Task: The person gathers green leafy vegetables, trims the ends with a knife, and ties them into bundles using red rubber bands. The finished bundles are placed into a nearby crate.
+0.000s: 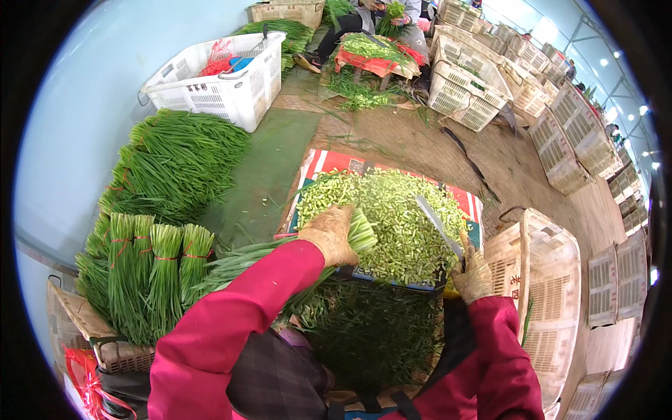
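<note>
My left hand (329,235), in a stained glove, grips a bunch of green chives (362,231); the pale cut ends point right and the leaves trail left under my forearm. My right hand (472,273), gloved too, holds a knife (438,223) by its handle, the blade slanting up and left over the heap. Short cut stem pieces (404,226) cover most of a low work surface with a red, white and green printed sheet (336,160). The knife and the bunch are apart.
Tied chive bundles (167,262) stand at the left, before a pile of chives (173,157). A white plastic crate (210,100) is beyond; another crate (551,294) stands at my right. A person (362,21) sits ahead by a low table (378,52). Cut leaves (373,325) lie below.
</note>
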A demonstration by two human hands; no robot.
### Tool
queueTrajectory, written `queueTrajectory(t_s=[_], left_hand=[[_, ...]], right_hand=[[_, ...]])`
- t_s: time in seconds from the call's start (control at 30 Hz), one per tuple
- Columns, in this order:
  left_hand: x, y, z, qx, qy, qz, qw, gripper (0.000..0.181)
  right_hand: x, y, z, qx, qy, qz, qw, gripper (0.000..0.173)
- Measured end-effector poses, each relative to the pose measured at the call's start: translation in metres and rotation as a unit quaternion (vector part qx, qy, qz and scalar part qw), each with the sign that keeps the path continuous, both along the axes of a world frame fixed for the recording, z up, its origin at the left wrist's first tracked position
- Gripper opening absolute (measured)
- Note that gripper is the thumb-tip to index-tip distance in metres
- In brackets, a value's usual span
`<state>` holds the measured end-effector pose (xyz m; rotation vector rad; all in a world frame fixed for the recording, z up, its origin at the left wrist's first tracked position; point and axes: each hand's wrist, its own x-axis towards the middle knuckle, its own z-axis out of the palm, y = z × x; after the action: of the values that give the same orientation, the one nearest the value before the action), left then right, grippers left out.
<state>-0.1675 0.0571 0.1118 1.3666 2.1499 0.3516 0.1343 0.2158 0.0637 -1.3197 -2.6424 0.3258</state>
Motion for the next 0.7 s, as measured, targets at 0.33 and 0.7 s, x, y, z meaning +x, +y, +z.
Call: queueTrajectory(t_s=[0.33,0.7], left_hand=[[0.012,0.017,-0.001,-0.081,0.052,0.019,0.995,0.078],[0.013,0.017,-0.011,-0.052,0.081,0.010,0.995,0.063]], right_hand=[[-0.042,-0.085,0.031,-0.156,0.267,0.067,0.949,0.031],[-0.073,-0.109,0.026,-0.118,0.148,0.052,0.981,0.014]])
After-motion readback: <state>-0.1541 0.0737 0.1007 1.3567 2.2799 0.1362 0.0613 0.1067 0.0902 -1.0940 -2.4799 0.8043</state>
